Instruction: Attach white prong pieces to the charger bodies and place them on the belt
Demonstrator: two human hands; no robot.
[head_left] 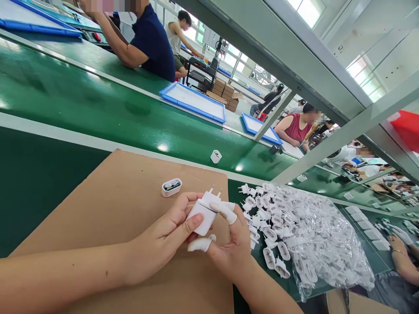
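A white two-pin charger (203,216) is held above a sheet of brown cardboard (131,192), its pins pointing up and away. My left hand (178,222) grips the body from the left, thumb across its face. On the other side, my right hand (231,237) wears white finger cots and presses its fingers against the plug end; its thumb is below the body. A dark line shows between the pin cap and the body. Just beyond my hands, an open white charger housing (171,187) with circuit parts inside lies on the cardboard.
Many white plug caps (270,233) lie loose to the right, beside a clear plastic bag (327,244) full of them. A green conveyor belt (131,117) carrying a white housing (216,156) runs across ahead. Co-workers sit beyond it and at right; a metal frame (294,52) slants overhead.
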